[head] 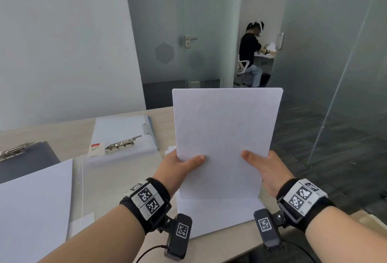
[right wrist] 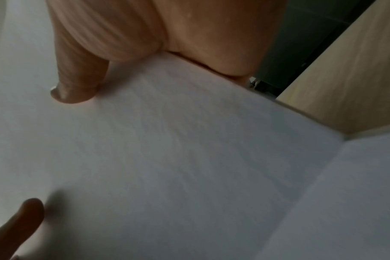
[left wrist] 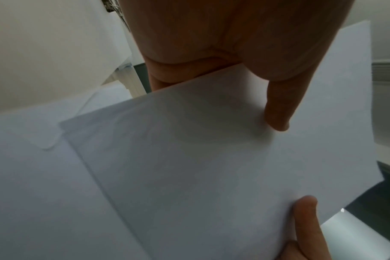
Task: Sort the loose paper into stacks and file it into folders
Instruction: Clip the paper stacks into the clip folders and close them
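Head view: paper stack (head: 226, 143) held upright at centre frame above the table (head: 62, 128), left hand (head: 178, 167) pinching its lower edge at 7 o'clock, right hand (head: 266, 168) at 5 o'clock; only the thumbs show on the near face, the other fingers are hidden behind the sheets. More white sheets (head: 215, 214) lie flat on the table below the stack, partly covered by it. At 9 o'clock an open clear folder (head: 123, 135) with a metal clip (head: 122, 144); its small label is unreadable. At 8 o'clock another white sheet (head: 31, 210), cut off by the frame, overlapping a dark clipboard (head: 27, 160). Background at 1 o'clock: a seated person (head: 251, 53) at a desk, beyond a glass door. Left wrist view: thumb pressed onto paper, palm blurred, second thumb entering at 5 o'clock. Right wrist view: thumb on paper, table edge at 2 o'clock; fingers behind not visible.
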Demonstrator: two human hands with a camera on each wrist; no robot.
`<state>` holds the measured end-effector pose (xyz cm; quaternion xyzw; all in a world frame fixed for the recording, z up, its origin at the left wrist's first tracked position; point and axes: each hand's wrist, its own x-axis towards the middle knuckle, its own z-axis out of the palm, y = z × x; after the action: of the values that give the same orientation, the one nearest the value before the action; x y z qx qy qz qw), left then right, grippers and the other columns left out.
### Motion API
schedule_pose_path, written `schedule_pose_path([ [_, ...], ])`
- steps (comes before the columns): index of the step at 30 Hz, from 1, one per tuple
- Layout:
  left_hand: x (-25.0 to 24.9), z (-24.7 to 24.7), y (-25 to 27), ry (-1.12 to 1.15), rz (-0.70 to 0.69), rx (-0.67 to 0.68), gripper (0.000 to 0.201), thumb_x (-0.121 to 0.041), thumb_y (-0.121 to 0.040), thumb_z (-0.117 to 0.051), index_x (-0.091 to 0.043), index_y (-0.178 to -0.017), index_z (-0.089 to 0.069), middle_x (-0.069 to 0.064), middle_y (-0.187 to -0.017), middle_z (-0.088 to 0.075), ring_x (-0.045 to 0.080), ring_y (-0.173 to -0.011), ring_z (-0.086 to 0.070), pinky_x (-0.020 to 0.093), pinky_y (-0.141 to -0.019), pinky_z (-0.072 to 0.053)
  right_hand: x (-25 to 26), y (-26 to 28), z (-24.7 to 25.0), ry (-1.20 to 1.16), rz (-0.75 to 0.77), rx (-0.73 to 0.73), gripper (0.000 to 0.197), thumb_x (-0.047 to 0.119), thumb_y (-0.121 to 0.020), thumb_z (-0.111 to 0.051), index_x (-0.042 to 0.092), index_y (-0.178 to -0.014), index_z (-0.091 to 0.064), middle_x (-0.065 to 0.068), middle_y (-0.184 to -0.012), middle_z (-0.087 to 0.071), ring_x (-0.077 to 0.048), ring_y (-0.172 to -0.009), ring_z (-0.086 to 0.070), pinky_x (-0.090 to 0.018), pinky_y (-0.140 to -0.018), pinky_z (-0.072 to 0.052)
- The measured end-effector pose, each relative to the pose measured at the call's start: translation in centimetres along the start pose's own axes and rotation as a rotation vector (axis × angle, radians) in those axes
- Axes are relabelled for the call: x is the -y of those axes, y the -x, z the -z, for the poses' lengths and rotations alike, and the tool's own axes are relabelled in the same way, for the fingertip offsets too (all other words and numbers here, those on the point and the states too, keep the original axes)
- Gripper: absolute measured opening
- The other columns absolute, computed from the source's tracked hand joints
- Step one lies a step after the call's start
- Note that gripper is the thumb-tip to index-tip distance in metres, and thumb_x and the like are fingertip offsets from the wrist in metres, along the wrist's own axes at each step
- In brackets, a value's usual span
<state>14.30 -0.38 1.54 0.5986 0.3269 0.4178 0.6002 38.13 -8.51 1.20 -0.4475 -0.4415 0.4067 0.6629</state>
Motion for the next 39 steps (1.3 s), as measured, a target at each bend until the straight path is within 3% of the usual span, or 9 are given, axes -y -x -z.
schedule_pose_path([
  [3, 0.3, -0.1, 0.1, -0.036, 0.045, 0.014, 0.049, -0.039, -0.070, -0.086, -0.016, -0.113, -0.076, 0.003, -0.110, -0.078, 0.024, -0.102, -0.074, 0.047, -0.099, -0.055, -0.3, 0.3, -0.1, 0.009, -0.002, -0.005, 0.082, 0.056, -0.045, -0.096, 0.016, -0.112, -0.073, -0.006, -0.112, -0.076, -0.022, -0.105, -0.073, -0.025, -0.078, -0.058],
  [9, -0.5, 0.3, 0.8, -0.258, 0.035, 0.015, 0.024, -0.032, -0.088, -0.077, -0.024, -0.110, -0.075, -0.008, -0.103, -0.078, 0.012, -0.097, -0.075, 0.037, -0.094, -0.058, 0.0, 0.3, -0.2, 0.068, -0.006, -0.029, 0.081, 0.059, -0.046, -0.095, 0.017, -0.113, -0.074, -0.006, -0.113, -0.076, -0.022, -0.106, -0.072, -0.038, -0.091, -0.052],
  [16, -2.4, 2.8, 2.2, -0.197, 0.075, -0.069, 0.016, -0.020, -0.091, -0.073, -0.012, -0.105, -0.075, 0.002, -0.100, -0.079, 0.022, -0.095, -0.076, 0.037, -0.086, -0.060, 2.0, -1.2, -3.5, 0.242, -0.053, 0.021, 0.016, 0.022, -0.097, -0.065, 0.018, -0.109, -0.074, 0.002, -0.104, -0.078, -0.016, -0.098, -0.074, -0.028, -0.081, -0.056],
  [20, -2.6, 6.3, 3.6, -0.112, 0.236, -0.156, 0.031, -0.028, -0.085, -0.080, -0.009, -0.109, -0.074, 0.009, -0.104, -0.078, 0.029, -0.096, -0.075, 0.048, -0.088, -0.060, 0.9, -3.2, -6.7, 0.355, -0.137, 0.089, 0.032, 0.026, -0.081, -0.059, 0.021, -0.112, -0.068, -0.005, -0.109, -0.076, -0.028, -0.100, -0.072, -0.046, -0.090, -0.055],
  [24, -1.7, 10.4, 5.8, -0.088, 0.423, -0.250, 0.037, -0.030, -0.084, -0.079, -0.011, -0.114, -0.070, 0.011, -0.104, -0.078, 0.033, -0.100, -0.074, 0.054, -0.092, -0.057, -2.1, -4.4, -10.4, 0.535, -0.310, 0.209, 0.021, 0.011, -0.089, -0.054, 0.010, -0.110, -0.061, -0.013, -0.097, -0.070, -0.026, -0.078, -0.067, -0.029, -0.062, -0.050],
  [29, -0.2, 15.0, 8.0, -0.038, 0.572, -0.446, 0.025, -0.016, -0.090, -0.051, -0.003, -0.108, -0.062, 0.021, -0.096, -0.071, 0.035, -0.080, -0.070, 0.051, -0.082, -0.058, -5.8, -4.6, -15.0, 0.656, -0.447, 0.307, 0.017, 0.000, -0.092, -0.056, 0.014, -0.099, -0.064, -0.010, -0.092, -0.074, -0.029, -0.078, -0.073, -0.032, -0.061, -0.059],
  [33, 0.4, 17.4, 9.4, -0.074, 0.605, -0.488, 0.021, -0.009, -0.093, -0.050, 0.001, -0.108, -0.060, 0.019, -0.092, -0.061, 0.033, -0.071, -0.065, 0.047, -0.075, -0.055, -7.5, -5.0, -17.2, 0.706, -0.484, 0.314, 0.010, -0.001, -0.090, -0.060, 0.008, -0.092, -0.064, -0.016, -0.091, -0.074, -0.030, -0.075, -0.071, -0.031, -0.059, -0.057],
  [36, 0.6, 18.4, 9.6, -0.041, 0.623, -0.486, 0.024, -0.006, -0.095, -0.051, 0.006, -0.115, -0.057, 0.022, -0.098, -0.061, 0.036, -0.078, -0.066, 0.056, -0.084, -0.057, -8.0, -5.6, -18.3, 0.745, -0.473, 0.300, 0.008, 0.001, -0.086, -0.065, 0.009, -0.085, -0.064, -0.021, -0.096, -0.075, -0.037, -0.085, -0.074, -0.046, -0.077, -0.062],
  [39, 0.3, 18.9, 9.5, -0.020, 0.638, -0.492, 0.013, -0.005, -0.096, -0.049, -0.001, -0.105, -0.056, 0.019, -0.091, -0.061, 0.034, -0.066, -0.067, 0.049, -0.068, -0.060, -8.3, -6.1, -19.2, 0.796, -0.456, 0.294, 0.007, 0.005, -0.084, -0.068, 0.010, -0.083, -0.063, -0.022, -0.099, -0.074, -0.036, -0.086, -0.072, -0.049, -0.085, -0.058],
])
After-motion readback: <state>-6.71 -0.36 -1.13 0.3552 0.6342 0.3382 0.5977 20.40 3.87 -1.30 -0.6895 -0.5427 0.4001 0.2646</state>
